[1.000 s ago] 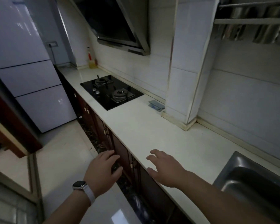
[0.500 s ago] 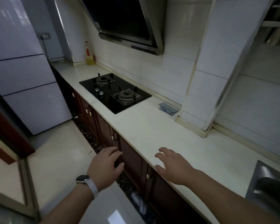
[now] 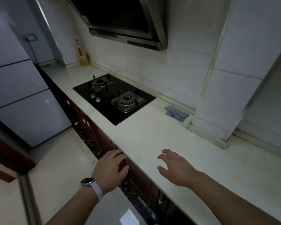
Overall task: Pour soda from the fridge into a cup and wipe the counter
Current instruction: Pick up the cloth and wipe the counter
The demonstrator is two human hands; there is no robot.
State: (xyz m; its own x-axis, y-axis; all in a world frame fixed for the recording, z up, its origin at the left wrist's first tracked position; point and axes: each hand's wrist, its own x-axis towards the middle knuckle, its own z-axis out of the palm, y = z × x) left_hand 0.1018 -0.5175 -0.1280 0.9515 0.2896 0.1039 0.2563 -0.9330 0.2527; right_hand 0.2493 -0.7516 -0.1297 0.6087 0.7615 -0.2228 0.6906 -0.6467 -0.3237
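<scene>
A white fridge with closed doors stands at the far left end of the kitchen. The pale counter runs from it toward me. A folded grey cloth lies on the counter by the wall, right of the hob. My left hand, with a watch on the wrist, hovers below the counter's front edge, fingers relaxed and holding nothing. My right hand hovers over the counter with fingers spread, also holding nothing. No soda or cup is in view.
A black two-burner gas hob is set into the counter under a range hood. A bottle of yellow liquid stands in the far corner. Dark wooden cabinets run beneath. A tiled pillar juts out at right.
The view has swung left and moved along the counter toward the hob and fridge; the sink has left the frame. Both hands stay open in front of me.
</scene>
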